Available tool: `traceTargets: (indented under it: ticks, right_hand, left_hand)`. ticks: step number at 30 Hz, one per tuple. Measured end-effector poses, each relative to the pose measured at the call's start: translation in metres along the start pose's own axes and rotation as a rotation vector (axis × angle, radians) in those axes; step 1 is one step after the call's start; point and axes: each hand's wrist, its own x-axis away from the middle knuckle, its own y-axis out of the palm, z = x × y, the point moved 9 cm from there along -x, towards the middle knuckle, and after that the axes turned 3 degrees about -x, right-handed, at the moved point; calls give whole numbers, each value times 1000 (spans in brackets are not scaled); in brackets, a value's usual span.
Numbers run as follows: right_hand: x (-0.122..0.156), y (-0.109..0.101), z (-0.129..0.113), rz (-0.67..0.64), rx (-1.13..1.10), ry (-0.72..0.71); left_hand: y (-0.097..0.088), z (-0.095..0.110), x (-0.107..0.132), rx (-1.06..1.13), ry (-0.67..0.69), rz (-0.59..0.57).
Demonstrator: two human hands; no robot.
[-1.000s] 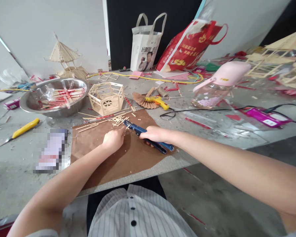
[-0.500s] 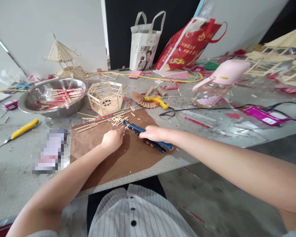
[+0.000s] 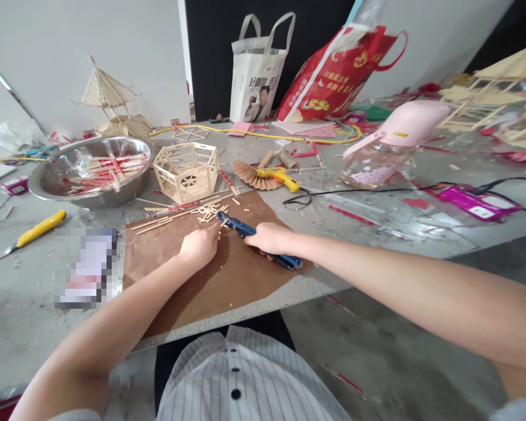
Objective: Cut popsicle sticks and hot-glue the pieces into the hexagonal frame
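My right hand [image 3: 272, 240] is wrapped round the handles of a blue pliers-like cutter [image 3: 233, 223], whose jaws point left towards my other hand. The handles lie close together. My left hand [image 3: 199, 247] is closed in a pinch at the cutter's tip, on a thin wooden stick mostly hidden by the fingers. Short cut pieces of stick [image 3: 208, 213] lie in a loose pile just beyond the fingertips. Longer thin sticks [image 3: 158, 223] rest to the left of the pile, on a brown sheet [image 3: 193, 304] under both hands.
Behind the sheet stand a hexagonal wooden frame [image 3: 186, 175] and a steel basin [image 3: 92, 202] of sticks. A yellow glue gun [image 3: 280, 177] lies to the right, its black cord trailing. A yellow-handled knife [image 3: 39, 228] and a blurred phone [image 3: 87, 269] are at left; a pink-lidded bottle [image 3: 377, 164] stands right.
The cutter's handles have come closer together in my right hand. My left hand stays at the jaws, almost unmoved. The view has shifted very slightly.
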Motion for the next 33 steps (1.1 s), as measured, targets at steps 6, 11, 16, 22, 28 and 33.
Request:
traceTargets:
  ticks: [6,11,16,22,28,33]
  right_hand:
    - [-4,3,4,6,21,4]
    - [-1,1,3,10,36,20]
    - [0,1,2,7,37,20]
    - [4,-1,0,78,98,16]
    - [5,0,-2,64,82,5]
    - [2,5,4,-47,-178,15]
  left_hand:
    - [2,-1,-1,-25,-7,-1]
    - [2,-1,0,-26,-14,7]
    - [1,0,0,-33,-21,3]
    - [-1,1,2,-58,-55,1]
    - [-1,0,1,-49,-50,18]
    - [-2,-2,1,10,-32,40]
